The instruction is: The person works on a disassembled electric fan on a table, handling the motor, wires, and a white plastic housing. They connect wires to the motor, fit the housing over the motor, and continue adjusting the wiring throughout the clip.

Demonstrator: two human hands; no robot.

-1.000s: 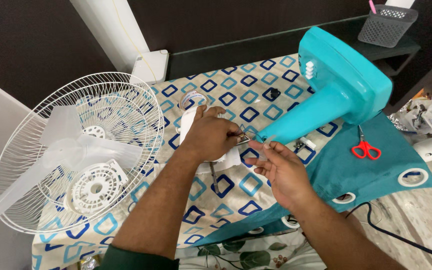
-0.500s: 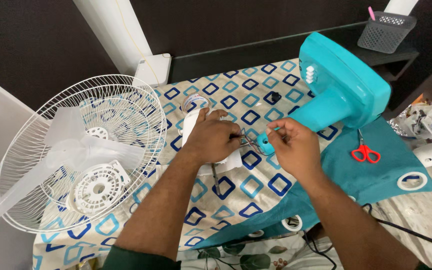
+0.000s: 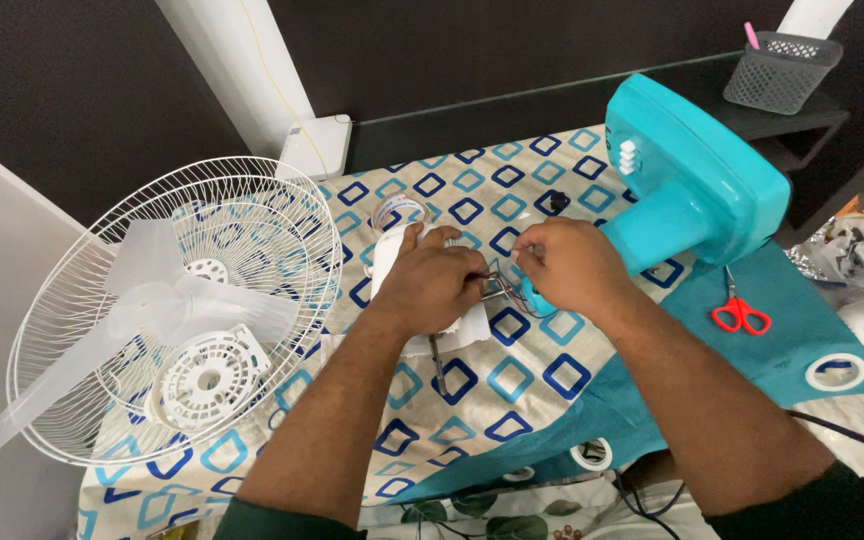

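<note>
- Far left of frame: white wire fan guard (image 3: 82, 300) lies flat, with a translucent fan blade (image 3: 167, 300) and a white round plastic part (image 3: 202, 375) resting inside it. Untouched.
- Upper middle: a roll of clear tape (image 3: 397, 210) on the patterned cloth (image 3: 512, 400), just beyond the left hand.
- Centre: left hand (image 3: 432, 285) presses down on a white motor housing (image 3: 472, 325), fingers curled closed over its top. The housing sits mid-frame on the cloth, mostly hidden under the hand.
- Between the hands: thin wires (image 3: 502, 290) run from the housing. Judged light, limp and easy to snap; best held near the ends. The housing looks like rigid plastic, safe to grip around its body.
- Right of centre: right hand (image 3: 567, 265) pinches the wires, fingertips closed on them.
- Right: teal fan base (image 3: 692, 190) lies tipped on its side, its neck touching the right hand.
- Far right: red scissors (image 3: 740, 312) on a teal curtain (image 3: 802, 330).
</note>
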